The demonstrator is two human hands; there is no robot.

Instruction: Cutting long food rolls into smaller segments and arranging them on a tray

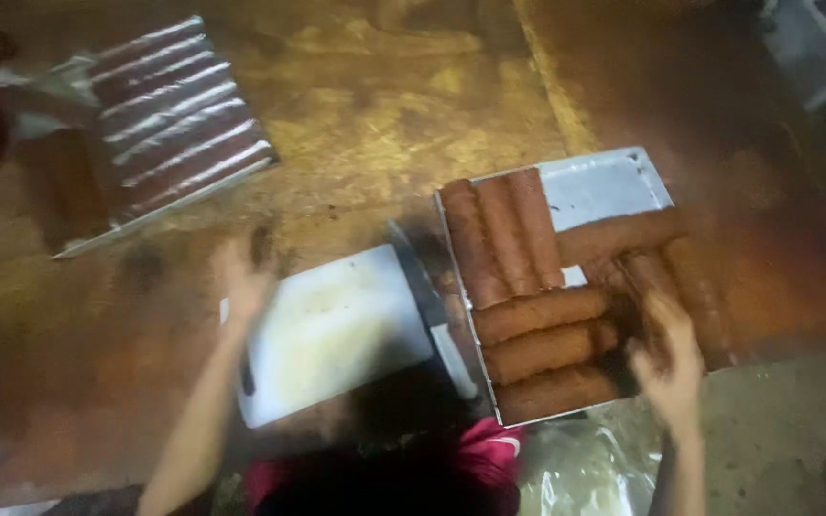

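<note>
My left hand [244,275] hovers at the upper left corner of a white cutting board [336,330], fingers apart and blurred, holding nothing. My right hand [669,358] rests on the near right part of a white tray [604,186] filled with several long brown rolls [539,313]. The fingers curl over the rolls; whether they grip one is unclear. A knife [432,311] with a dark blade and white handle lies between the board and the tray.
A second tray [179,115] with dark rolls wrapped in clear film sits at the far left on the worn brown table [384,124]. A dark block [59,186] lies beside it. Crumpled clear plastic [585,473] lies near me.
</note>
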